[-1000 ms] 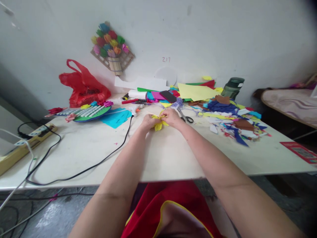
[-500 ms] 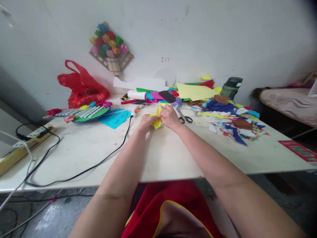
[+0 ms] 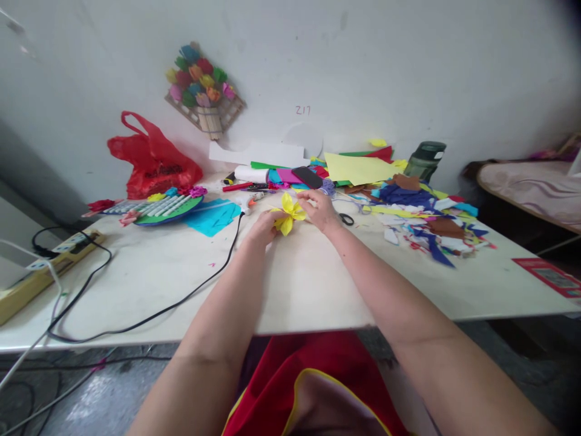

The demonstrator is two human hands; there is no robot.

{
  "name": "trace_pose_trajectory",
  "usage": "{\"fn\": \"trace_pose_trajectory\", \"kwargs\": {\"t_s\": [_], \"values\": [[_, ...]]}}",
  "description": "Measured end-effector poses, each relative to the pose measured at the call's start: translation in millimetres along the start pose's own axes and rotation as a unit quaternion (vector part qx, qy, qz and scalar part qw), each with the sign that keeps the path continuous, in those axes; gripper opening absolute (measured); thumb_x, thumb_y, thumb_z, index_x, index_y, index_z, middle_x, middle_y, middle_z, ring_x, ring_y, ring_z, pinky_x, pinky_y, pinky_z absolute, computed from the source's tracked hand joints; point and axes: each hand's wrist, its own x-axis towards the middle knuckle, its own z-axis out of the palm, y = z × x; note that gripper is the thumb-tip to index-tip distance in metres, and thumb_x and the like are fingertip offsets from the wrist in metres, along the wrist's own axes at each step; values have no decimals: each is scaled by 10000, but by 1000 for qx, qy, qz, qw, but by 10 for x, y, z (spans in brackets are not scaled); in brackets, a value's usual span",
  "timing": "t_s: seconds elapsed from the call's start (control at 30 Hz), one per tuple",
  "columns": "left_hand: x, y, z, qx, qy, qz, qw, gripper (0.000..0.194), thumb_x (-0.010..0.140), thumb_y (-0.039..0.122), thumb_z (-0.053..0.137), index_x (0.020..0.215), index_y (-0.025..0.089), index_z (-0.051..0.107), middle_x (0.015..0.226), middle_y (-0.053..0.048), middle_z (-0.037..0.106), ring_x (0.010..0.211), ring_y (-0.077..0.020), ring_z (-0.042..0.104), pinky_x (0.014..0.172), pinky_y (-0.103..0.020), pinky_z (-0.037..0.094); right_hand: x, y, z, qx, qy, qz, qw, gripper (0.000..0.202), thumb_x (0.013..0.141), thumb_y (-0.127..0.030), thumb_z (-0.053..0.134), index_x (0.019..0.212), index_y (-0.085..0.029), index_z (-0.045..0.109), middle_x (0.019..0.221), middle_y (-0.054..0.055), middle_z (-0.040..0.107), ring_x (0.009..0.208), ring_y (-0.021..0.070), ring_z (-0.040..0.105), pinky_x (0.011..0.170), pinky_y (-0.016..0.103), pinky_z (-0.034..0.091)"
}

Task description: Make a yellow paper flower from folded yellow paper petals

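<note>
A yellow paper flower [image 3: 291, 214] with spread petals is between my hands over the middle of the table. My left hand [image 3: 265, 227] is closed on its left side, and some of those fingers are hidden behind the petals. Just right of the flower, my right hand [image 3: 319, 211] has its fingers loosely bent and apart. Its fingertips are close to the petals; whether they touch cannot be made out. Behind my right wrist lies a pair of scissors [image 3: 347, 219], mostly covered, with a black handle loop showing.
A white glue gun [image 3: 246, 204] with a black cord lies to the left, near blue paper [image 3: 213, 218] and a round decorated craft [image 3: 169, 209]. Paper scraps [image 3: 436, 227], a phone [image 3: 307, 177] and a green bottle [image 3: 424, 160] sit right and behind. A red bag [image 3: 157, 160] stands at back left.
My right hand has loosened from the flower's petals and shifted slightly right, its fingers opening. The flower now faces me more fully. My left hand stays on it.
</note>
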Motion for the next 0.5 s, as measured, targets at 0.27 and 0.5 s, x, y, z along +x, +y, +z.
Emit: {"fn": "trace_pose_trajectory", "kwargs": {"t_s": [0.27, 0.5], "values": [[-15, 9, -2, -29, -30, -18, 999, 192, 607, 111, 554, 795, 118, 593, 641, -43, 624, 654, -179, 644, 592, -256, 490, 38, 140, 48, 183, 12, 175, 967, 274, 690, -316, 583, 878, -139, 674, 894, 61, 689, 877, 192, 619, 840, 356, 477], [-9, 5, -12, -52, -34, -26, 998, 185, 621, 111, 545, 800, 104, 592, 695, -70, 649, 651, -182, 645, 605, -278, 507, 44, 87, 0, 214, 8, 242, 946, 409, 631, -303, 601, 992, -117, 648, 1027, 98, 668, 916, 203, 615, 786, 346, 495]]}}
